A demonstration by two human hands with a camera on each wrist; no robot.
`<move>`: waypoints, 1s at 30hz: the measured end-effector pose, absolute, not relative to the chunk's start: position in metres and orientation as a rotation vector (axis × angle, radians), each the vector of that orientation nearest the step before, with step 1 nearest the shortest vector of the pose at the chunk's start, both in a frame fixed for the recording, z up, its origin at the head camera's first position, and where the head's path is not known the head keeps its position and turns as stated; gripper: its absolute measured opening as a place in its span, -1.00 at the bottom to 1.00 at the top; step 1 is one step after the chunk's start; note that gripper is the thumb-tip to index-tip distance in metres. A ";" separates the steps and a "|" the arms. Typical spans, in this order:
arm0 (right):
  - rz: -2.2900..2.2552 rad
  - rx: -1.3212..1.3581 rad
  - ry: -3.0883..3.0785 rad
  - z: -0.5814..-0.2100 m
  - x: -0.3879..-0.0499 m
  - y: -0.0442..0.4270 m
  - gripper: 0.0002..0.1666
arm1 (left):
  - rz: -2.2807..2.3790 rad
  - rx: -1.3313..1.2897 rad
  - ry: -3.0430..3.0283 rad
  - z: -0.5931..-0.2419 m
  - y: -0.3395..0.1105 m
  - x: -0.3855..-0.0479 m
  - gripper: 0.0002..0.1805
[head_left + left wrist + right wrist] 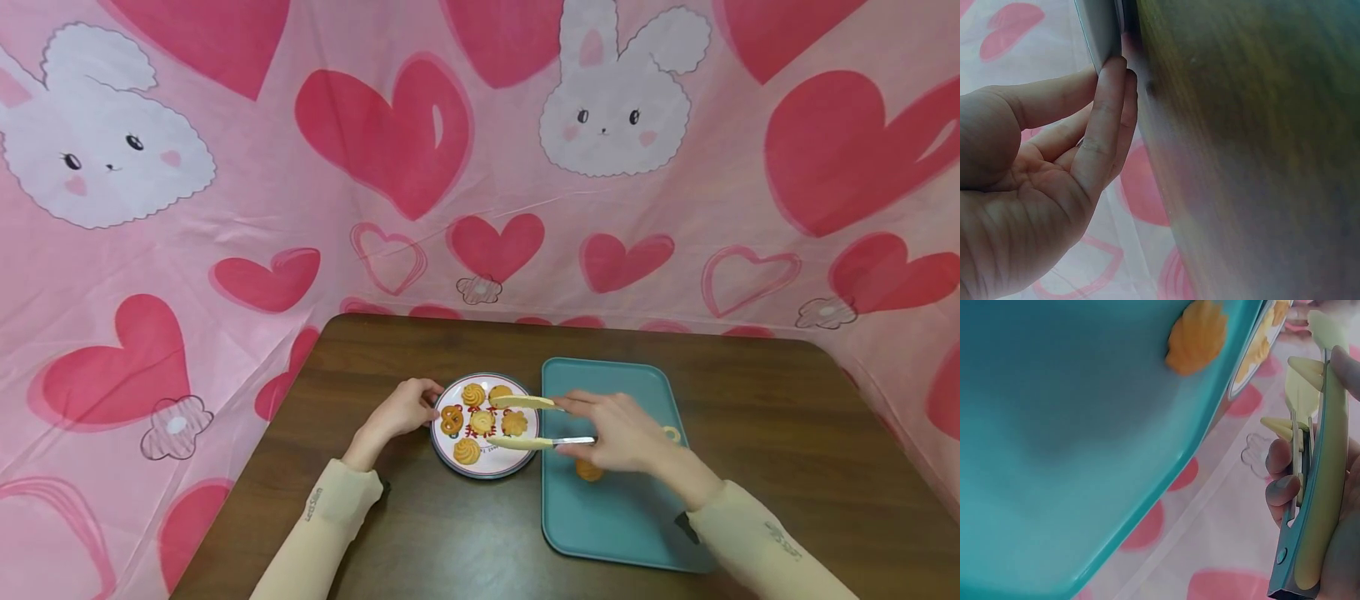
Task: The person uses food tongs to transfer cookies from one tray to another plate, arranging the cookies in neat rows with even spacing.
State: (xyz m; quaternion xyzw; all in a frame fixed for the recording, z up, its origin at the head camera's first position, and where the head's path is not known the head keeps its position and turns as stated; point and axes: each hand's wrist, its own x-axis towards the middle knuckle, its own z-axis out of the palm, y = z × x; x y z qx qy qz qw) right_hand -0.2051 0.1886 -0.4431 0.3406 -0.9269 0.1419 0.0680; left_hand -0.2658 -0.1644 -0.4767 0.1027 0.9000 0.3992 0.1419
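Observation:
My left hand [405, 407] pinches the left rim of a round white plate [491, 468], thumb and fingertips at its edge; the left wrist view shows this grip on the plate [1102, 34] close up. Several cookies [467, 451] lie on the plate, swirled, flower-like and pretzel-shaped. My right hand [618, 432] grips a pair of tongs [525, 402] with pale yellow tips and handles. The tips are spread apart above the plate's right half, around a flower-shaped cookie [514, 423], with no cookie visibly clamped. In the right wrist view, fingers curl round the tongs [1329, 487].
A teal rectangular tray [600, 525] lies right of the plate, under my right hand. One ridged cookie [589, 471] rests on it, partly hidden by the hand. Both stand on a brown wooden table [420, 533]. A pink heart-and-rabbit cloth [510, 183] hangs behind.

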 end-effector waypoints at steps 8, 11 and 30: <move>0.441 0.938 -2.787 -0.441 -0.200 0.213 -0.18 | 1.159 0.323 2.600 -0.476 -0.165 -0.266 -0.62; 0.449 0.915 -2.775 -0.442 -0.197 0.221 -0.18 | 1.156 0.327 2.604 -0.476 -0.165 -0.265 -0.62; 0.379 0.783 -2.819 -0.457 -0.165 0.262 -0.21 | 1.172 0.307 2.587 -0.475 -0.165 -0.264 -0.62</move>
